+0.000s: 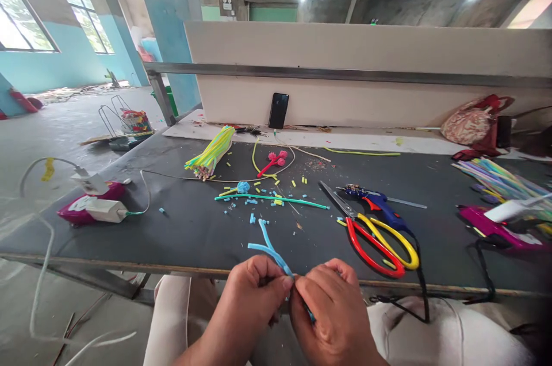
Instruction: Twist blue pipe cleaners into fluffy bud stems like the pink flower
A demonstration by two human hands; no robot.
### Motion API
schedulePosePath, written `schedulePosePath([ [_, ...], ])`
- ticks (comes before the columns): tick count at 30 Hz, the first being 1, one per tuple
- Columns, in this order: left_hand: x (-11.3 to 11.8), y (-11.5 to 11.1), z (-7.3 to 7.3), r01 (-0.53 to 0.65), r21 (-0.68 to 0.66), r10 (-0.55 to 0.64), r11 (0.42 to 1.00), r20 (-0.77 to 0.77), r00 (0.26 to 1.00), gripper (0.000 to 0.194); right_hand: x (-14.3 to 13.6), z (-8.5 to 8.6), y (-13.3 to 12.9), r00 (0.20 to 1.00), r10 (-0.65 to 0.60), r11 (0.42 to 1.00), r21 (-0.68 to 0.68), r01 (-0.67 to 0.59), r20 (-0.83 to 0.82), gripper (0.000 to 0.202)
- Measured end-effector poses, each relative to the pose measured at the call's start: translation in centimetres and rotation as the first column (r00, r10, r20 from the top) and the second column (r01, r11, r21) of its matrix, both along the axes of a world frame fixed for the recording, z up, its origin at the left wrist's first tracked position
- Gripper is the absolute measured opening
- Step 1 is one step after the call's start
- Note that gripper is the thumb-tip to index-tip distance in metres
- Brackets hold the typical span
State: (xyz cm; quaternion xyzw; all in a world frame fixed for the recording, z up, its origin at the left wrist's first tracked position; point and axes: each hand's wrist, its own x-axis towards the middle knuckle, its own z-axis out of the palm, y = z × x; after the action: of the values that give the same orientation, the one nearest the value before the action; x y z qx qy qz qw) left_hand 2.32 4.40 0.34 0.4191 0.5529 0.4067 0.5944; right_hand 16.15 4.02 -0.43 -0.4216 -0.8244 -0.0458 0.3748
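Observation:
Light blue pipe cleaners [272, 249] are pinched between my two hands at the table's front edge. My left hand [254, 294] is closed, its thumb and forefinger gripping them; two blue ends fork out above it. Right beside it, my right hand [328, 308] is closed round the same blue pipe cleaners, with a bit of blue showing under its fingers. A green pipe cleaner [276, 200] lies beyond the hands, among short blue and yellow cut pieces. Near it are a blue curled ball [243, 187] on a yellow stem and a pink shape [276, 160] made of pipe cleaner.
Scissors [366, 228] with red and yellow handles lie right of my hands beside a blue glue gun [382, 205]. A yellow-green bundle [211, 150], a propped phone [279, 111], and magenta power strips [90, 205] with cables stand around the black tabletop [181, 239].

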Motion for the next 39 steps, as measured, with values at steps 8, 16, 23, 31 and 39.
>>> schedulePosePath([
  [8,-1.7,-1.4,0.4,0.06,0.083,-0.066,0.995,0.067,0.996,0.016,0.3,1.9,-0.9,0.928,-0.061,0.596,-0.76,-0.26,-0.366,0.021],
  [16,-1.7,-1.4,0.5,0.093,0.164,-0.073,0.982,-0.123,0.99,0.011,0.3,1.9,-0.5,0.952,-0.167,0.573,-0.811,-0.118,-0.256,0.018],
  [23,-0.3,-0.5,0.6,0.003,0.005,-0.003,1.0,-0.068,0.998,0.019,0.1,0.1,-0.4,0.999,-0.023,0.992,-0.121,0.018,-0.037,0.019],
  [31,0.3,1.1,1.2,0.074,-0.007,-0.073,0.997,0.035,0.997,0.026,0.1,1.2,0.3,0.997,-0.076,0.996,-0.044,0.075,-0.034,0.026],
  [39,-0.6,7.2,6.0,0.321,0.449,-0.31,0.834,-0.102,0.945,0.016,2.2,6.1,4.7,0.679,-0.264,0.444,-0.711,-0.545,-0.685,0.027],
])
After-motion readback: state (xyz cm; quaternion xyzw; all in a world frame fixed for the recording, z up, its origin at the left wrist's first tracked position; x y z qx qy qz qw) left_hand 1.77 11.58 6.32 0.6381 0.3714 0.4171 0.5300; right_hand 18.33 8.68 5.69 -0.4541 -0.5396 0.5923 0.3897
